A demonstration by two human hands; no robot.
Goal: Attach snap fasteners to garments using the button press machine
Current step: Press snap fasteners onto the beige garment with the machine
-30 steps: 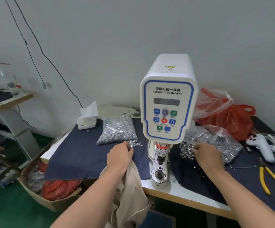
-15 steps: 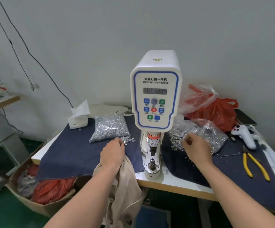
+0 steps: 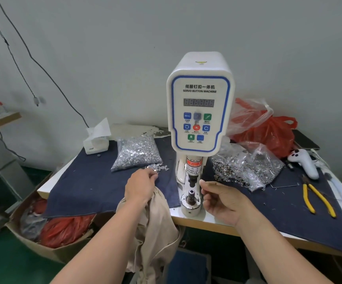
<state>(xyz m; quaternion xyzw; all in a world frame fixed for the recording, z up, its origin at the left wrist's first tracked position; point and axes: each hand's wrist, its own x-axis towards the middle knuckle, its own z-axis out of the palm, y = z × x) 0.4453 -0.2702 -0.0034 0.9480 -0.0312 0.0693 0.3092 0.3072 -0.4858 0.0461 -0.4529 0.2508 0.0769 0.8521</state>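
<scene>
Small ribbed metal lower die (image 3: 191,195), standing upright in the round white base of the servo button machine (image 3: 200,111) at the near table edge, long axis vertical, directly beneath the black upper punch (image 3: 192,179). Just right of that die, nearly level with it, the right hand (image 3: 223,198), thumb and forefinger drawn close together as if pinching a small fastener piece; too small to tell whether anything is actually held. Probably a short move leftward and slightly down to seat a part on the die. Left of the die and a little farther away, the left hand (image 3: 140,186), fingertips narrowed over a scatter of loose silver snap pieces (image 3: 157,167) on the dark blue cloth table cover (image 3: 84,181), with the beige garment (image 3: 155,228) bunched under the palm and hanging off the near edge. Right hand clearly nearer the die. Farther out: clear bag of silver caps (image 3: 136,153) at left, clear bag of ring-shaped snap parts (image 3: 245,169) at right, yellow-handled pliers (image 3: 317,198) near right.
</scene>
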